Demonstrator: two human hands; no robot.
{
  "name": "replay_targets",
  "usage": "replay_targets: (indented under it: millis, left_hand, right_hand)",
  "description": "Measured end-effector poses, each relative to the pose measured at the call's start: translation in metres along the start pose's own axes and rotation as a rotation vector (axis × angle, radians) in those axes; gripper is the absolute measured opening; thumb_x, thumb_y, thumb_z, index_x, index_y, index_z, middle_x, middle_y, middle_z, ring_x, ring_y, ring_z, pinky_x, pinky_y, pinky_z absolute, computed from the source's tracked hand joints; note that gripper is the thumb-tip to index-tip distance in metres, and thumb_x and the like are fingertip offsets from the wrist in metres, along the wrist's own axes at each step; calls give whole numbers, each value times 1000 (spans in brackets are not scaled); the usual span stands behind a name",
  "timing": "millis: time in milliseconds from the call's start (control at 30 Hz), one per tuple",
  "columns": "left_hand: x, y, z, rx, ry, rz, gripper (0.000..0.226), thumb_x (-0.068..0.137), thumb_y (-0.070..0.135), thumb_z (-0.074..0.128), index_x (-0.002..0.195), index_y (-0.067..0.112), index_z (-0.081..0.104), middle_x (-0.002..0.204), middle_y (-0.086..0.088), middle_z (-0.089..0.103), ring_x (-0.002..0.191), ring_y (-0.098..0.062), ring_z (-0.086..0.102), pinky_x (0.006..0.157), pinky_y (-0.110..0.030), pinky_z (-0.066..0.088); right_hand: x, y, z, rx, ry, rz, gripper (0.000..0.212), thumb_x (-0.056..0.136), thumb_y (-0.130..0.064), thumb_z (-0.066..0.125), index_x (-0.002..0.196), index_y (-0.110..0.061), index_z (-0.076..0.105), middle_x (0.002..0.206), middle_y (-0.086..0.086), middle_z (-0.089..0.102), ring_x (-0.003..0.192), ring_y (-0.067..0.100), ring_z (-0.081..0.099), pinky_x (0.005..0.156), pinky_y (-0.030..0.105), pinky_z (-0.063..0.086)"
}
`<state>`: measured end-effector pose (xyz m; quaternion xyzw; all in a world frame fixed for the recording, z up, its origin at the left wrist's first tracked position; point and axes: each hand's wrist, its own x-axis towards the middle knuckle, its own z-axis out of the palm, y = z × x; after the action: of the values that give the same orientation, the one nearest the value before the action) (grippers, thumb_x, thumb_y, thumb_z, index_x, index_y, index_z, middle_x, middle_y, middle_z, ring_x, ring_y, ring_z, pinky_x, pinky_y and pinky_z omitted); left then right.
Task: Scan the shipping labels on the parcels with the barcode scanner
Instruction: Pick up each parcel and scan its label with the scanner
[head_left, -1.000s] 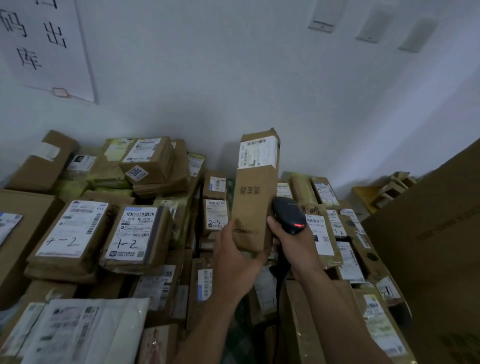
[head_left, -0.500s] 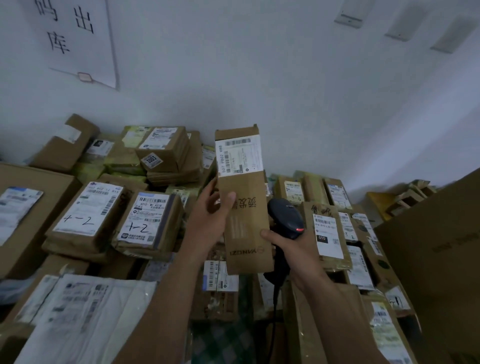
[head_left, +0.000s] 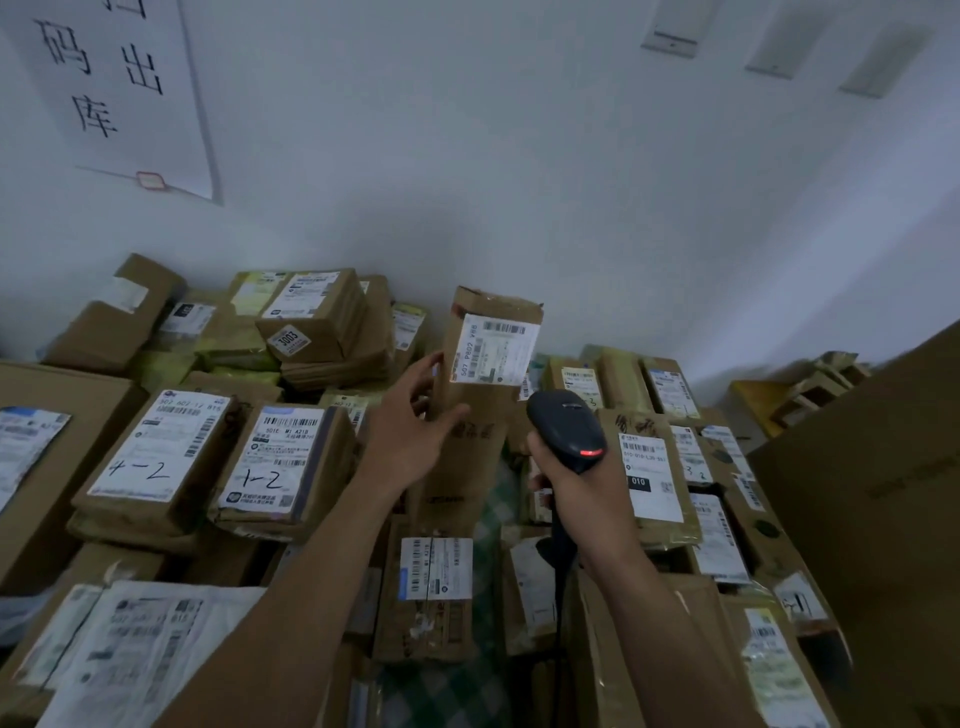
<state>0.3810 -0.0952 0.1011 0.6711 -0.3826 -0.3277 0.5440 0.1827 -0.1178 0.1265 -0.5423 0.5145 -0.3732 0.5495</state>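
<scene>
A tall narrow brown parcel (head_left: 475, 467) stands upright amid the pile, its white shipping label (head_left: 493, 349) near the top and facing me. My left hand (head_left: 410, 436) holds it at its left edge, thumb on the front and fingers round the side. My right hand (head_left: 574, 491) grips the handle of a black barcode scanner (head_left: 566, 423). The scanner is just right of the parcel, below the label, and shows a red light on its top. Its cable hangs down below my hand.
Labelled parcels are stacked all round: two marked "4-2" (head_left: 156, 441) and "1-2" (head_left: 280, 457) on the left, and a row (head_left: 654, 467) on the right. A large cardboard box (head_left: 872, 493) stands far right. A paper sign (head_left: 114, 88) hangs on the white wall.
My left hand slid from the parcel's lower end up to its left edge at mid-height. The parcel now stands lower among the pile. My right hand with the scanner stayed beside it.
</scene>
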Motion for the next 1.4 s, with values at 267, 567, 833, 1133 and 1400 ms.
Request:
replay_targets:
  millis: [267,567,833,1133,1400]
  left_hand:
    - [4,-15,27,-86,-12,-5,77,88,12,80,153,27,41,113,27,56,98,4,58,63,-10,54]
    - [13,-15,29,-116,15,-23,77,89,13,79,153,28,41,120,15,55,110,-12,56,73,-19,51]
    - [17,-20,27,-100,29,-36,79,87,14,80,154,29,40,114,22,54,109,-9,53,69,-16,46]
    - [25,-20,24,-35,-7,-28,81,88,17,79,157,29,39,130,12,54,115,-9,52,70,-12,46]
    - [44,-23,23,-64,-40,-60,74,89,16,79,153,28,44,124,15,61,97,6,57,62,-8,52]
  right_hand:
    - [10,-36,2,-31,-62,-29,13,92,-31,77,102,-30,71,90,4,79,67,12,68,71,34,59]
    - [14,-58,5,-77,-139,1,22,92,-33,77,112,-29,68,78,0,76,60,7,67,58,18,51]
    - [14,-60,4,-100,-156,25,29,93,-29,76,119,-23,67,78,1,73,57,2,65,54,13,49]
    - [21,-56,3,-106,-155,24,23,92,-29,77,113,-30,65,80,0,76,58,2,66,54,13,50]
    - [44,-50,2,-85,-185,30,20,93,-28,77,112,-27,69,81,-2,78,61,4,66,57,18,50]
